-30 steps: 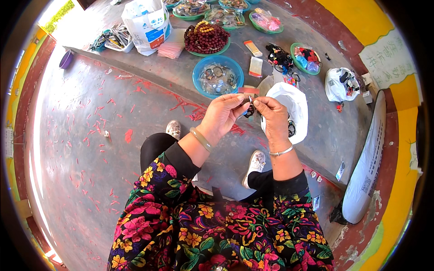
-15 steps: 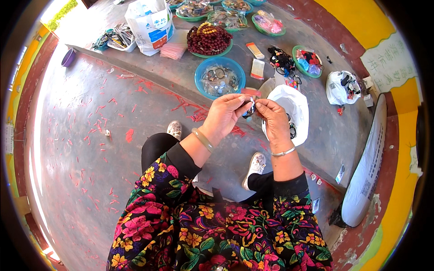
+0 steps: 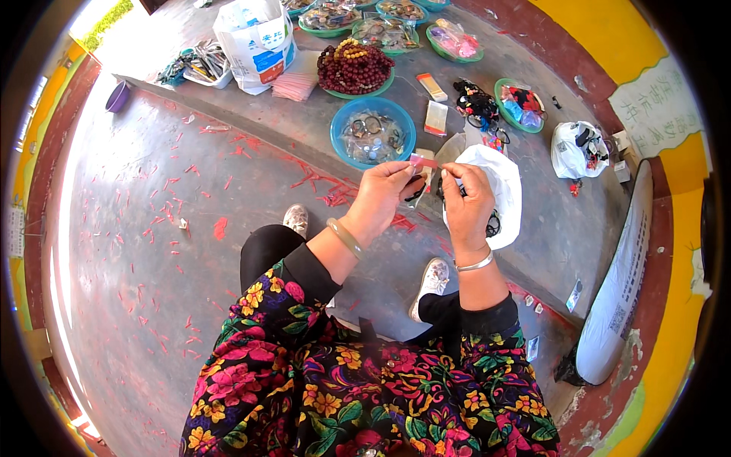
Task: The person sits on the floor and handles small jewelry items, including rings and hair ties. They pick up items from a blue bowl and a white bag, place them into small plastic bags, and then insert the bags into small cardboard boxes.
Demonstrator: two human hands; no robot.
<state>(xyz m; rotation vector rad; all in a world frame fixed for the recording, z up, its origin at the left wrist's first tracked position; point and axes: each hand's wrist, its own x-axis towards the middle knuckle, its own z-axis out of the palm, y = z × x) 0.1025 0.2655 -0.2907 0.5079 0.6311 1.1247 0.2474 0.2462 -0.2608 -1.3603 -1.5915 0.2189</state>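
My left hand (image 3: 381, 196) is closed, thumb against fingers, on a small clear plastic bag (image 3: 421, 186) with something dark inside. A thin red strip (image 3: 424, 161) stretches from the left fingertips toward my right hand (image 3: 468, 199). The right thumb and fingertips are pinched at the strip's far end; fine detail there is too small to make out. Just behind the left fingers stands a blue plastic basin (image 3: 335, 137) of clear packets with dark rings. Below and beside my right hand a white bag (image 3: 509, 199) gapes, with black looped bands (image 3: 493, 223) inside.
On the raised step lie a pile of dark red beads (image 3: 354, 68), a stack of pinkish bags (image 3: 295, 86), green baskets (image 3: 454, 55) of packets and a white tied bag (image 3: 569, 152). Red strips (image 3: 221, 228) litter the floor. A long white wrapped roll (image 3: 609, 305) leans at right.
My hands have drawn slightly apart at the fingertips. The red strip now spans between them, while the dark item in its bag sits lower, below the left fingers.
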